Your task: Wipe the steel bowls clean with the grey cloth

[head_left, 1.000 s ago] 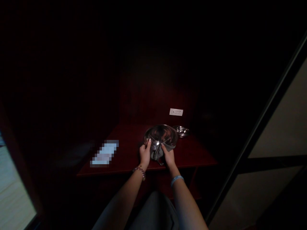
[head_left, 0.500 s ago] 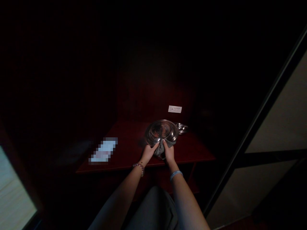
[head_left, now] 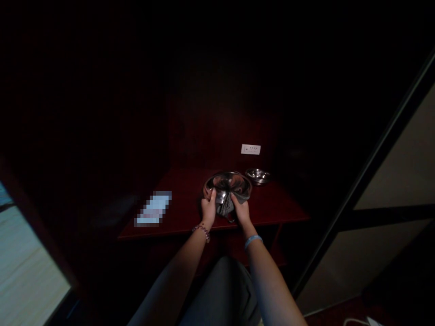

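A shiny steel bowl (head_left: 222,181) is tilted toward me, low over the dark red shelf, its inside showing. My left hand (head_left: 208,209) grips its near-left rim, thumb over the edge. On the near-right side, my right hand (head_left: 241,210) is closed on a dark grey cloth (head_left: 224,209) pressed against the rim. The cloth hangs between both hands over the near edge. Fingers beneath the bowl are hidden, and I cannot tell whether its base touches the shelf.
Another steel bowl (head_left: 258,176), perhaps a stack, sits behind to the right. A white socket plate (head_left: 250,149) is on the back wall. A blurred-out pale object (head_left: 153,209) lies at the left of the dark red shelf (head_left: 185,181). A pale panelled door (head_left: 390,181) stands at right.
The bowl has gone from showing a domed surface to showing its hollow inside, and sits lower. My left hand has shifted up along the rim. The view has shifted slightly.
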{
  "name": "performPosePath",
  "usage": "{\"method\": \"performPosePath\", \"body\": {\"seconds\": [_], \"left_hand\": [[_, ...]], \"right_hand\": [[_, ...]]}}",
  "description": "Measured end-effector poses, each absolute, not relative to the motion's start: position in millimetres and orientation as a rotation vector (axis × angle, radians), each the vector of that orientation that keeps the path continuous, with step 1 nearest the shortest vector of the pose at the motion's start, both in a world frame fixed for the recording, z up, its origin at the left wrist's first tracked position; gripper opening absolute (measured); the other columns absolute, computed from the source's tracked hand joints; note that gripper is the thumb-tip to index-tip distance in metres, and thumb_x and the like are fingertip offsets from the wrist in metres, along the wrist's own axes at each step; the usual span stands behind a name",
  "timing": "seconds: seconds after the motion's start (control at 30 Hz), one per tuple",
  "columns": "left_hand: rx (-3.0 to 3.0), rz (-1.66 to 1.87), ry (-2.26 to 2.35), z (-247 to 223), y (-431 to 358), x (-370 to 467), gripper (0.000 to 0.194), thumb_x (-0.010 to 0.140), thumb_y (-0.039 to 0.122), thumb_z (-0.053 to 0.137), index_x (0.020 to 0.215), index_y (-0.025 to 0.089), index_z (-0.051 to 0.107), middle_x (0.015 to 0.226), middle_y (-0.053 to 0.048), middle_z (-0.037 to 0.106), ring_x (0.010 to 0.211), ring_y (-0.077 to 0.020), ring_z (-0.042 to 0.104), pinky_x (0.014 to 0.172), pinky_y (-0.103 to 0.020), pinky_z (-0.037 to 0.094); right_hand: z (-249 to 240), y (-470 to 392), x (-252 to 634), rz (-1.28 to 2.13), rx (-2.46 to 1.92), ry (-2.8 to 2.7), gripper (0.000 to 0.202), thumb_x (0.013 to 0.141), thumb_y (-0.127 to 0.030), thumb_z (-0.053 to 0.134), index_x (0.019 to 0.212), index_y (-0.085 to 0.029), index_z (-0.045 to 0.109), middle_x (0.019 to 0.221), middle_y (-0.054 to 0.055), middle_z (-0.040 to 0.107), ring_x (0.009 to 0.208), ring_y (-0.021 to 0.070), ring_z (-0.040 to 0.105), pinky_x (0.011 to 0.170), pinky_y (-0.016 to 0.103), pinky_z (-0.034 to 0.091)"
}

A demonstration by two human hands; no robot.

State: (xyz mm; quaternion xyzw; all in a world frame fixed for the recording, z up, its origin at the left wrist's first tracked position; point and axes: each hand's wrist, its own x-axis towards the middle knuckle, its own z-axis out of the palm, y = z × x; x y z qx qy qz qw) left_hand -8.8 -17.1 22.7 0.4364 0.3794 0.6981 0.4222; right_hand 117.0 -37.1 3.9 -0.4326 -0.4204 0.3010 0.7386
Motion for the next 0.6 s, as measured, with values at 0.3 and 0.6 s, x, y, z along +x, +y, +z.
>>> {"method": "performPosePath", "body": {"seconds": [0.3, 0.6], "left_hand": [[1.33, 1.496, 0.794, 23, -22, -1, 0.039, 0.074, 0.04, 0.075, 0.101, 0.012, 0.074, 0.102, -0.013, 0.076, 0.103, -0.0248, 0.07, 0.094, -0.035, 0.053], [1.386, 1.506, 0.813, 5, -10, 3, 0.04, 0.08, 0.03, 0.07, 0.117, 0.015, 0.068, 0.128, -0.012, 0.067, 0.122, -0.0216, 0.061, 0.113, -0.037, 0.039]], "right_hand": [[7, -40, 121, 0.627, -0.933, -0.789, 0.053, 0.072, -0.051, 0.073, 0.107, -0.011, 0.073, 0.111, 0.012, 0.075, 0.103, 0.0249, 0.07, 0.095, 0.036, 0.052], [9, -43, 120, 0.671, -1.005, -0.865, 0.049, 0.07, -0.047, 0.077, 0.102, -0.01, 0.075, 0.098, 0.011, 0.078, 0.096, 0.0249, 0.072, 0.091, 0.035, 0.054]]}}
